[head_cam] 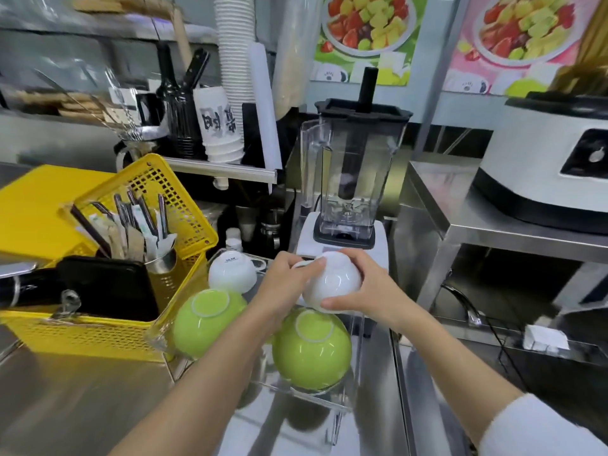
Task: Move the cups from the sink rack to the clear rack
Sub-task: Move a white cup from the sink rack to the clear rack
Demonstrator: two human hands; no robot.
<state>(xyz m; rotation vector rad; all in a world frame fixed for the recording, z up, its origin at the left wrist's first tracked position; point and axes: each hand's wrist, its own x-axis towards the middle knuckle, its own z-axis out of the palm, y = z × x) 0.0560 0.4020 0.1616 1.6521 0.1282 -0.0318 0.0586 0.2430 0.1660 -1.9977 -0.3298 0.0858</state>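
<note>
Both hands hold one upturned white cup point(334, 280) over the back right of the clear rack point(357, 327). My left hand point(285, 280) grips its handle side and my right hand point(368, 284) wraps its right side. Another white cup point(232, 269) sits upside down at the rack's back left. Two green cups rest upside down on the rack, one point(207, 320) at the left and one point(311, 348) at the front right. The sink rack is not in view.
A yellow basket point(108, 337) with a steel utensil holder point(161, 258) and a black case stands left of the rack. A blender point(352, 172) stands just behind it. A steel shelf with a white machine point(546, 166) is at the right. Steel counter lies in front.
</note>
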